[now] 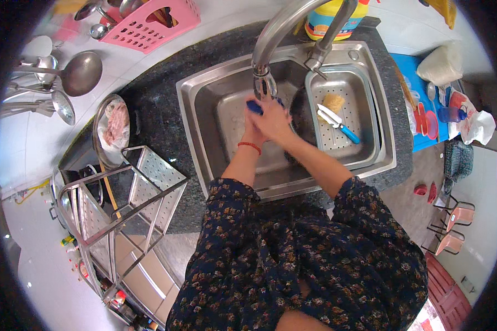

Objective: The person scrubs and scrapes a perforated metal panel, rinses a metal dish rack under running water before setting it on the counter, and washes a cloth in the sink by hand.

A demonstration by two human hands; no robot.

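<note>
My left hand, with a red bead bracelet at its wrist, is over the large basin of a steel sink. My right hand lies across it, and the two press together. Between them is a small dark blue thing, mostly covered, perhaps a cloth or sponge. Both hands are directly below the spout of a curved steel faucet. Whether water runs cannot be made out.
In the perforated tray at right lie a yellow sponge and a peeler with blue handle. Left on the granite counter stand a bowl with raw meat and a steel rack. Ladles hang beside a pink basket.
</note>
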